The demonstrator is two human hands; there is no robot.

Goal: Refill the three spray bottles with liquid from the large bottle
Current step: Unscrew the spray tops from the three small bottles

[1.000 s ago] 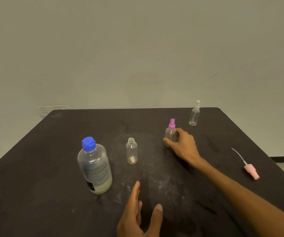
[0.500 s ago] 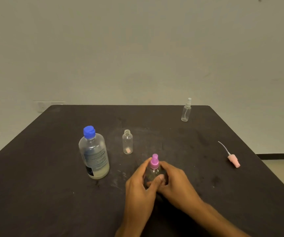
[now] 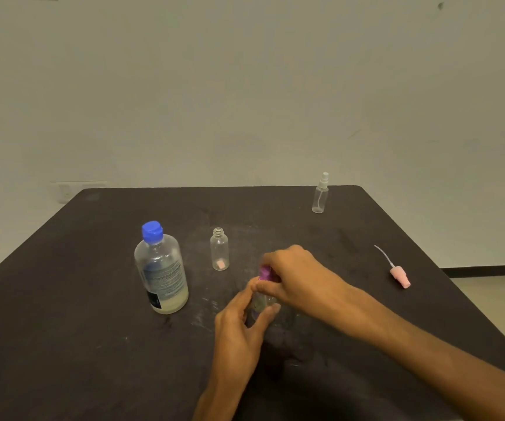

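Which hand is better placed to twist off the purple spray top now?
The right hand: its fingers already pinch the purple spray top from above. The left hand holds the small bottle low on its body, steadying it.

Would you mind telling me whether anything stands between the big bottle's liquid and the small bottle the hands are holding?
Yes. The blue cap is on the large bottle, and the purple spray top sits on the small bottle, gripped by the right hand while the left hand holds the body. The table between them shows nothing.
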